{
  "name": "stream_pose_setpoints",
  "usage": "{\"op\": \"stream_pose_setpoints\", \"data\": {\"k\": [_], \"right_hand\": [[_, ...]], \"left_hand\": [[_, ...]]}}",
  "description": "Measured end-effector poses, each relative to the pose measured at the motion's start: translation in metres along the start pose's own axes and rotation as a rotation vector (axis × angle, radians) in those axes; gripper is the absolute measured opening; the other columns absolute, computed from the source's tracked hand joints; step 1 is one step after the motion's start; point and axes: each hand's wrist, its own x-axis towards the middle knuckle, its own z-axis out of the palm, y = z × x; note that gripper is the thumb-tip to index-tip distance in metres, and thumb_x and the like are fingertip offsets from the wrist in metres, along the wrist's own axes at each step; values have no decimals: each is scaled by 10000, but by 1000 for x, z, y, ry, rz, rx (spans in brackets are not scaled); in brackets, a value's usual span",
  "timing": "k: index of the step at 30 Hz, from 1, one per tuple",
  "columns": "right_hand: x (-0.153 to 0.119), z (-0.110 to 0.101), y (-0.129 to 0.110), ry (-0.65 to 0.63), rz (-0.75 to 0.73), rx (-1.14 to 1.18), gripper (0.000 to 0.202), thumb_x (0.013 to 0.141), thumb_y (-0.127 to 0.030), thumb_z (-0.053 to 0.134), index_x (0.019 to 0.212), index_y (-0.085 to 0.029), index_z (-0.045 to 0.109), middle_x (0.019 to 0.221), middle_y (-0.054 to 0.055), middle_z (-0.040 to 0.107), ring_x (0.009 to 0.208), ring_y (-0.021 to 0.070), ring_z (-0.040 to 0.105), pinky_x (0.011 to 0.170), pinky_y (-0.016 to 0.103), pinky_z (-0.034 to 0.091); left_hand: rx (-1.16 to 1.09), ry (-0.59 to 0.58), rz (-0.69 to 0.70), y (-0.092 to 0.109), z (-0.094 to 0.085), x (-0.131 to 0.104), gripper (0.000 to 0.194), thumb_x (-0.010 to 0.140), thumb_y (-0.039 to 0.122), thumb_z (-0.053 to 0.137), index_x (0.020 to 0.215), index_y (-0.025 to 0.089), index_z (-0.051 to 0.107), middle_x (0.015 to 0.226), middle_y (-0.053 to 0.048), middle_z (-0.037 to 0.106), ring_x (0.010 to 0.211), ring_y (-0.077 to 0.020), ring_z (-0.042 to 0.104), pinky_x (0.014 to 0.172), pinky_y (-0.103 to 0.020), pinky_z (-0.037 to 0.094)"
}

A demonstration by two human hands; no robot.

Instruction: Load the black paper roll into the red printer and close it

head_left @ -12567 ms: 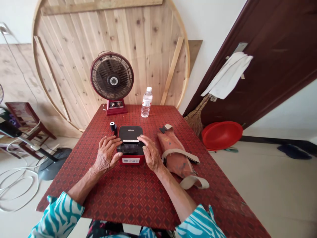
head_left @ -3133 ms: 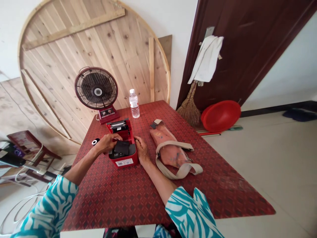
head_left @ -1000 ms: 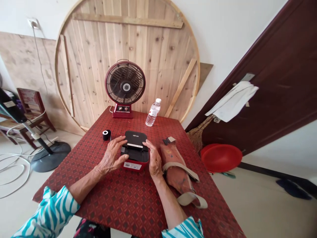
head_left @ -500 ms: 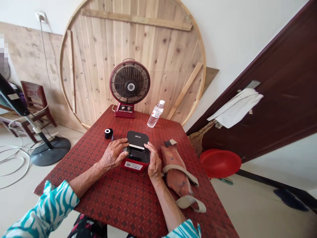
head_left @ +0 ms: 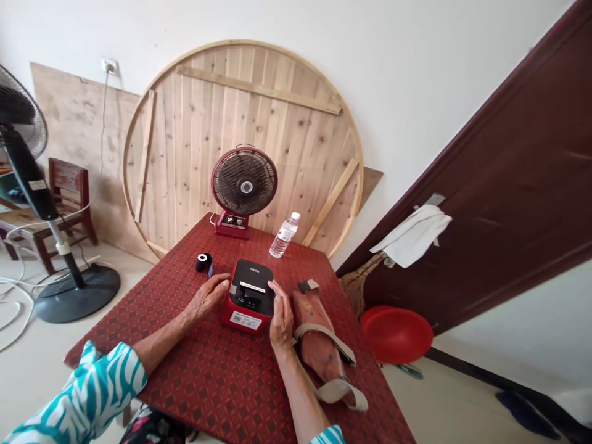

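Note:
A red and black label printer (head_left: 252, 295) stands on the red patterned table (head_left: 208, 382), a white strip across its dark top and a label on its front. My left hand (head_left: 208, 299) is at the printer's left side, fingers extended, holding nothing. My right hand (head_left: 281, 316) rests along the right side with fingers stretched, the fingertips at the top's right edge. Behind my left hand sits a small black roll (head_left: 203, 263) with a white core. A brown prosthetic-like piece with pale straps (head_left: 319, 348) lies to the right of my right hand.
At the table's back stand a red fan (head_left: 245, 185) and a water bottle (head_left: 283, 235). A round wooden panel (head_left: 208, 135) leans on the wall. A standing fan (head_left: 39, 179) and chair (head_left: 69, 191) are at left, a red basin (head_left: 396, 334) at right.
My left hand has moved off the printer's top to its left side. My right hand stays at the right side. The view has tilted up, showing more of the wall.

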Motion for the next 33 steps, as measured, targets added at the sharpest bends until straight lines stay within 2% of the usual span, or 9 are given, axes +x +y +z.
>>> {"op": "stream_pose_setpoints", "data": {"k": [4,7,14,20,25,29,33], "right_hand": [[-3,4,9,97,90,19,444,957,-428,294,1240,-201,548,1330,89,548,1272,201,462,1106,428,302],[-5,8,13,117,161,35,476,959,-442,261,1274,-194,519,1355,85,523,1292,202,436,1114,419,277],[-10,16,13,178,310,67,504,945,-459,245,1327,-208,458,1377,81,513,1297,217,441,1068,399,333],[-10,18,12,202,330,63,507,930,-451,260,1278,-186,517,1299,90,579,1224,220,501,1022,389,364],[-8,18,7,205,344,123,506,927,-457,275,1261,-177,533,1256,82,610,1168,213,534,989,379,383],[-8,20,11,221,362,177,491,925,-465,294,1267,-194,520,1275,75,594,1182,210,520,1005,387,367],[-9,21,15,235,361,201,475,923,-459,314,1264,-200,521,1282,71,584,1187,210,512,1010,390,363]], "left_hand": [[-46,-45,-51,9,1,1,503,843,533,528,1174,164,613,1169,-98,665,1107,-272,600,960,-420,462],[-69,-36,-76,14,5,6,506,826,534,547,1159,160,620,1144,-95,670,1095,-269,599,971,-421,442],[-269,-39,-256,9,9,17,398,782,448,615,1057,160,592,872,-22,688,819,-192,636,765,-317,475],[-360,-51,-341,3,8,24,402,724,411,658,1039,178,568,798,10,661,718,-155,605,688,-278,438],[-289,-13,-404,12,11,28,422,624,338,691,995,182,562,842,12,655,715,-155,597,644,-262,418],[-254,21,-410,21,14,27,409,636,305,658,1009,174,554,774,18,648,690,-151,591,645,-262,416],[-268,12,-406,19,15,30,396,618,264,652,993,168,567,848,-11,671,745,-169,618,672,-274,446]]}}
